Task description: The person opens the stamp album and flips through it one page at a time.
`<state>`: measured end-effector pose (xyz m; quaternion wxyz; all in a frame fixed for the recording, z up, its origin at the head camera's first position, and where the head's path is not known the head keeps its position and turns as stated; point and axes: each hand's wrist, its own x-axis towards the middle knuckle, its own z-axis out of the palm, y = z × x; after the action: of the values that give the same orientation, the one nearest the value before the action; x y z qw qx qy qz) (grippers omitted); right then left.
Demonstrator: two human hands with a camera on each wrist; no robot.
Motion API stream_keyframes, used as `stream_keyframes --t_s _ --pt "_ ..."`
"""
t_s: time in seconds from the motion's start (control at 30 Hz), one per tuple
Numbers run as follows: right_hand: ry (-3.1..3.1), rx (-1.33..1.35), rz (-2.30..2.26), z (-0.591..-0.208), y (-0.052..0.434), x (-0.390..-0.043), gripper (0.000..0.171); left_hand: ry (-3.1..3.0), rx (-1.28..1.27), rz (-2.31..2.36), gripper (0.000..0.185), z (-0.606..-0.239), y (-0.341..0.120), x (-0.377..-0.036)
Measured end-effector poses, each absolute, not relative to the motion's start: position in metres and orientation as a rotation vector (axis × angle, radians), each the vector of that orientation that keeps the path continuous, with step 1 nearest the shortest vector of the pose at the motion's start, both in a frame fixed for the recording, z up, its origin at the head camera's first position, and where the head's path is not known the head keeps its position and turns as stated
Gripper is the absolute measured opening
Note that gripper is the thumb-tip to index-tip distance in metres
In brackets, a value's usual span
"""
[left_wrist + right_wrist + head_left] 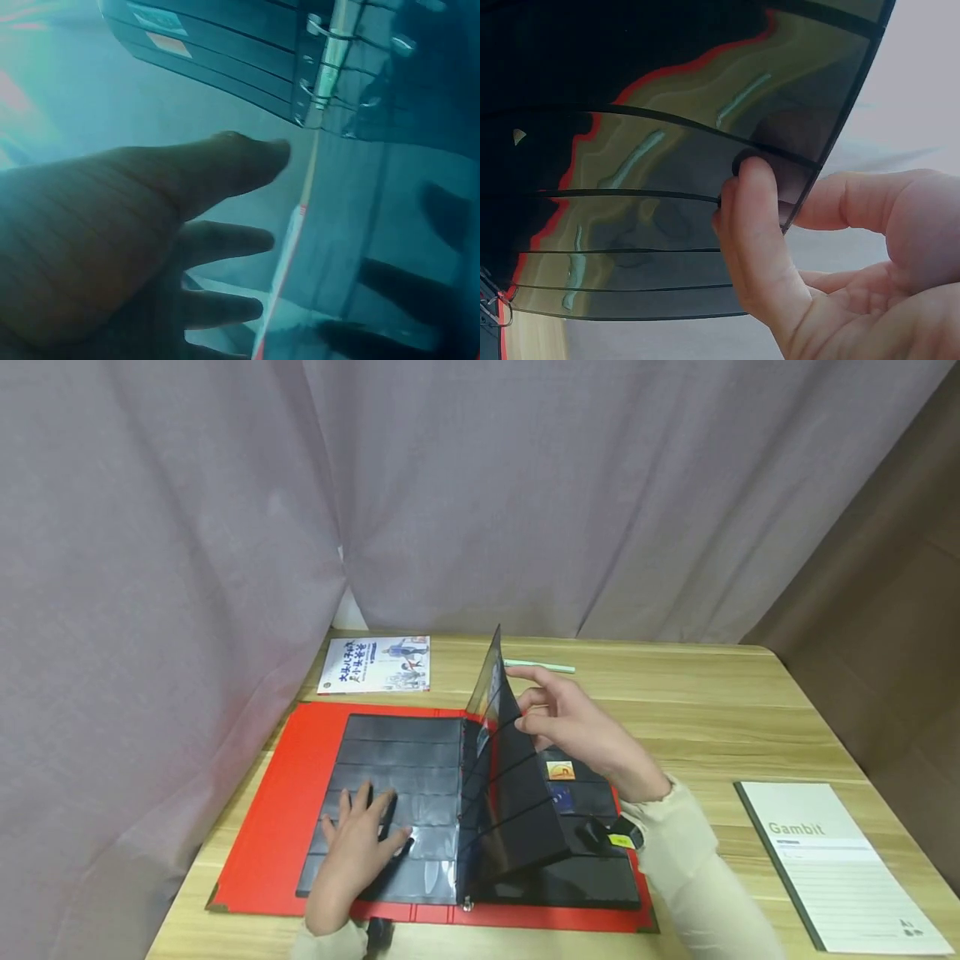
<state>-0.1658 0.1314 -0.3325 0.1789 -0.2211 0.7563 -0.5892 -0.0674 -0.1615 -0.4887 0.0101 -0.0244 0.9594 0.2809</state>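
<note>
A red binder (270,827) lay open on the wooden table (712,727), near the person, with black pocket pages on both sides of its ring spine. The left hand (358,843) rested flat on the left page (397,760), and its fingers were spread wide and straight, pressing on the glossy pockets. In the left wrist view the same hand (112,247) showed its thumb (232,161) stretched toward the metal rings (330,52), with nothing held in it.

The right hand (573,727) held one loose page (510,793) lifted up from the spine, so that this sheet stood tilted between the two sides of the binder. In the right wrist view the thumb (754,225) lay on one face of the sheet (667,187) at its outer edge and the other fingers were behind it, so the hand (840,285) pinched the edge of the page. The right page (592,877) below it was lying flat, and two small cards (560,770) sat in its pockets.

On the far left of the table, just beyond the binder, lay a picture book (375,665). A pale green pen (540,666) lay to the right of it, at the far side. A white notebook (840,864) with the word Gambit was at the near right, well apart from the binder. Grey curtains (480,485) hung behind the table.
</note>
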Motion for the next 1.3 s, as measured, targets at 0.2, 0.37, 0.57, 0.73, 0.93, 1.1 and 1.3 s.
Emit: stream_keyframes --t_s 0.2,0.37,0.57,0.73,0.93,1.1,1.3 --pt "2.159 -0.632 -1.617 -0.329 0.118 -0.168 0.064 3.108 0.047 1.005 0.061 -0.476 -0.156 -0.071" --pt "2.15 -0.624 -1.602 -0.327 0.109 -0.168 0.063 3.137 0.127 1.118 0.057 -0.458 -0.147 -0.077" --pt "2.135 -0.655 -1.593 -0.327 0.099 -0.171 0.063 3.18 0.264 1.27 0.052 -0.436 -0.132 -0.08" --pt "2.137 -0.687 -1.544 -0.328 0.091 -0.172 0.063 3.169 0.401 1.407 0.048 -0.418 -0.119 -0.078" --pt "2.16 -0.722 -1.492 -0.328 0.084 -0.172 0.068 3.137 0.541 1.462 0.048 -0.401 -0.11 -0.072" --pt "2.159 -0.759 -1.494 -0.329 0.08 -0.173 0.069 3.111 0.713 1.538 0.051 -0.395 -0.108 -0.065" --pt "2.163 -0.794 -1.488 -0.33 0.077 -0.172 0.068 3.06 0.97 1.564 0.055 -0.393 -0.106 -0.056"
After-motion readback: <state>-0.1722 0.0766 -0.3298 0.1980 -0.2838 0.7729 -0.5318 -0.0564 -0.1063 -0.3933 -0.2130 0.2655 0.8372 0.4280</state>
